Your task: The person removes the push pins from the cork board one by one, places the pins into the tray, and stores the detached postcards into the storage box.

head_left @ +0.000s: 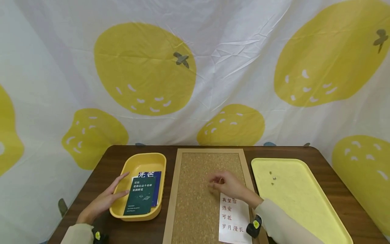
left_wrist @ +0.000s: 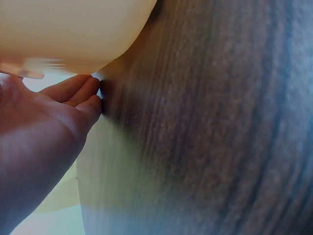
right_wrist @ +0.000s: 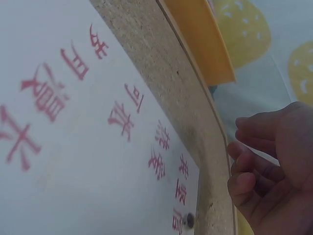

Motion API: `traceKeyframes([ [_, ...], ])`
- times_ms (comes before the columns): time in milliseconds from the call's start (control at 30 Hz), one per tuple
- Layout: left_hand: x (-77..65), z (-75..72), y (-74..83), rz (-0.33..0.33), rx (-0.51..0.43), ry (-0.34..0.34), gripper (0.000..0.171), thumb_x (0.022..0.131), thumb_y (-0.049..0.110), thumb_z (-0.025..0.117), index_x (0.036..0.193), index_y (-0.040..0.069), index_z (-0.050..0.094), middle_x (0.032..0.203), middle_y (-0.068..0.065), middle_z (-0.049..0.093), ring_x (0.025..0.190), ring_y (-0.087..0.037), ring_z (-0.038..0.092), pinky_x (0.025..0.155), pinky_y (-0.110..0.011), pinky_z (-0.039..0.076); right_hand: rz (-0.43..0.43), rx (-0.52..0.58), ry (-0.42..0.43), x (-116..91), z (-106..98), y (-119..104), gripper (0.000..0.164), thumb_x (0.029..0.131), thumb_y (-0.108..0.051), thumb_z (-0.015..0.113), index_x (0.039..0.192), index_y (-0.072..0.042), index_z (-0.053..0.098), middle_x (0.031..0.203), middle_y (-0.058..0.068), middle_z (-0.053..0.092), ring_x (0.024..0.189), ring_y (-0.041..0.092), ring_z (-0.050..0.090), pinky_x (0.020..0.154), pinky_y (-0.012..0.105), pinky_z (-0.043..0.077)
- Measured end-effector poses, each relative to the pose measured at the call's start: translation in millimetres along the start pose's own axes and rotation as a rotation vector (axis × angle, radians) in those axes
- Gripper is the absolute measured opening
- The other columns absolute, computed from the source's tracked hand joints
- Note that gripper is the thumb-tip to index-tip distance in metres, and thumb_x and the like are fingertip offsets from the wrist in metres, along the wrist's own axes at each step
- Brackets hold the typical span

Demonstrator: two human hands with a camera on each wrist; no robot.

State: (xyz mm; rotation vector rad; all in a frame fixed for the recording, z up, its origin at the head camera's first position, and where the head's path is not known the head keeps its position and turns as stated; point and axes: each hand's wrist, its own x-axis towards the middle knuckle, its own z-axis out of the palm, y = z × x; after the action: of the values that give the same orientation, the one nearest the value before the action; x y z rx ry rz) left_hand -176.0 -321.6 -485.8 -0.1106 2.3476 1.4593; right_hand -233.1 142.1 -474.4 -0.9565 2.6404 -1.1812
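My left hand [head_left: 102, 200] rests at the left rim of a yellow basin [head_left: 156, 158], a finger and the thumb reaching over the edge. In the left wrist view, other fingers [left_wrist: 83, 93] lie outside the basin wall, beside the table. Inside the basin lie a dark green card [head_left: 138, 200] and a blue card [head_left: 157, 189]. Loosely bent and with nothing visible in its fingers, my right hand [head_left: 226, 183] hovers over the cork board [head_left: 195, 196]. Below it, a white card with red characters [head_left: 234, 227] lies on the board, a metal pushpin [right_wrist: 189, 219] at its top end.
Right of the board lies a pale yellow tray [head_left: 298, 196] with a few small pins [head_left: 274, 178] on it. Everything stands on a dark wooden table [head_left: 103, 176]. A white curtain with yellow fruit prints [head_left: 146, 67] hangs behind.
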Motion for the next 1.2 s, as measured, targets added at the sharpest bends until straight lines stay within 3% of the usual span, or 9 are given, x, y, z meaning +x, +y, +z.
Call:
traceKeyframes([
  [100, -0.1, 0.7, 0.8, 0.003, -0.003, -0.003, 0.078, 0.1, 0.033, 0.058, 0.159, 0.032, 0.007, 0.164, -0.021, -0.009, 0.146, -0.047, 0.005, 0.112, -0.072, 0.012, 0.001, 0.003, 0.007, -8, -4, 7, 0.012, 0.094, -0.01, 0.067, 0.104, -0.006, 0.074, 0.085, -0.006, 0.066, 0.077, 0.006, 0.056, 0.068, 0.023, 0.049],
  [567, -1.7, 0.5, 2.5, 0.015, -0.018, -0.007, 0.076, 0.1, 0.03, 0.057, 0.159, 0.031, 0.008, 0.164, -0.02, -0.008, 0.147, -0.046, 0.003, 0.113, -0.072, 0.008, 0.096, -0.008, 0.054, -39, -17, 23, 0.009, 0.092, -0.012, 0.069, 0.099, -0.011, 0.075, 0.092, -0.005, 0.071, 0.081, 0.006, 0.061, 0.073, 0.024, 0.051],
  [867, 0.5, 1.4, -0.4, 0.007, -0.039, -0.014, 0.076, 0.101, 0.029, 0.056, 0.159, 0.03, 0.007, 0.163, -0.02, -0.005, 0.143, -0.045, 0.014, 0.112, -0.07, 0.02, 0.132, -0.019, 0.069, -52, -20, 30, 0.009, 0.092, -0.01, 0.068, 0.096, -0.012, 0.076, 0.096, -0.002, 0.073, 0.085, 0.007, 0.063, 0.076, 0.026, 0.053],
  [1033, 1.0, 1.0, 0.1, 0.011, -0.038, -0.015, 0.076, 0.101, 0.03, 0.056, 0.159, 0.03, 0.007, 0.163, -0.021, -0.007, 0.144, -0.046, 0.01, 0.112, -0.072, 0.017, 0.123, 0.001, 0.07, -57, -21, 30, 0.01, 0.09, -0.007, 0.069, 0.091, -0.012, 0.077, 0.092, -0.001, 0.072, 0.079, 0.006, 0.06, 0.069, 0.024, 0.05],
  [1200, -0.4, 0.8, 1.2, 0.011, -0.037, -0.018, 0.076, 0.101, 0.03, 0.057, 0.159, 0.03, 0.008, 0.163, -0.021, -0.005, 0.142, -0.044, 0.016, 0.11, -0.068, 0.027, 0.125, 0.008, 0.07, -59, -20, 32, 0.01, 0.09, -0.006, 0.07, 0.091, -0.012, 0.077, 0.092, -0.002, 0.069, 0.077, 0.004, 0.056, 0.066, 0.022, 0.048],
])
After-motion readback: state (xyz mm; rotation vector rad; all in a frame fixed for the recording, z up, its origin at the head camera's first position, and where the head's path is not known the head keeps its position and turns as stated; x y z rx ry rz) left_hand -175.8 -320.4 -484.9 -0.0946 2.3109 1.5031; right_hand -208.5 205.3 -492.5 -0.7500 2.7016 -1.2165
